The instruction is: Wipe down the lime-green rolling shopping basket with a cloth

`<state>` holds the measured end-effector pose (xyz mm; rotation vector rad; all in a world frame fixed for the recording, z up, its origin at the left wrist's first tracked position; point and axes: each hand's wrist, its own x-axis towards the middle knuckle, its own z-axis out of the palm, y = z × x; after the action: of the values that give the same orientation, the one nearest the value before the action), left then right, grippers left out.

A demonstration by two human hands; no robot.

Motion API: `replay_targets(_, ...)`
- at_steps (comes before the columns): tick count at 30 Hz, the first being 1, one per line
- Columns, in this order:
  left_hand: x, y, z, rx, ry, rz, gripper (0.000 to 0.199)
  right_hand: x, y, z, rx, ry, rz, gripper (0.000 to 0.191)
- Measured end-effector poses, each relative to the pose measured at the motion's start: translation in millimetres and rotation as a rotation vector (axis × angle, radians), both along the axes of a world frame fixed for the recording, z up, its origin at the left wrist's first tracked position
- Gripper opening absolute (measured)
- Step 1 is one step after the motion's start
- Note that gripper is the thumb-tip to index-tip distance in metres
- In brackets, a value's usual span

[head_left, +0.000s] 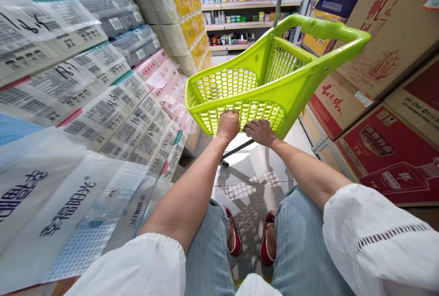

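Note:
A lime-green plastic shopping cart stands tilted across the view, its perforated side toward me. My left hand is a closed fist against the lower part of that side; what it grips is hidden. Just to the right, my right hand has its fingers curled down at the lower edge of the basket, with a small greyish bit showing by the fingertips, too small to name. The hands are slightly apart. The cart's handle rises at the upper right, touched by neither hand.
Stacked plastic-wrapped packs line the left side, with yellow-and-white bundles behind. Large cartons fill the right. Shelves of bottles stand ahead. A cart wheel and my red shoes are on the tiled floor.

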<state>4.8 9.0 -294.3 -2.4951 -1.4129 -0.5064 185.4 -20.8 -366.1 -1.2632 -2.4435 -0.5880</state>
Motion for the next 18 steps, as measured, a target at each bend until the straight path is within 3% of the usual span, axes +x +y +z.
replay_targets(3,6,-11,5.6,0.051,0.018,-0.029,0.029,13,-2,2.5,-0.003,-0.012,-0.004,0.028)
replay_targets(8,33,-26,12.2,0.060,0.045,-0.163,0.027,35,2,46.3,0.165,0.190,-0.190,0.026)
replay_targets(14,67,-22,2.2,-0.017,-0.002,-0.036,0.030,40,6,89.5,0.308,0.347,-0.271,0.031)
replay_targets(18,73,-13,-5.7,-0.039,-0.027,0.037,0.035,32,13,87.8,0.285,0.343,-0.252,0.032)
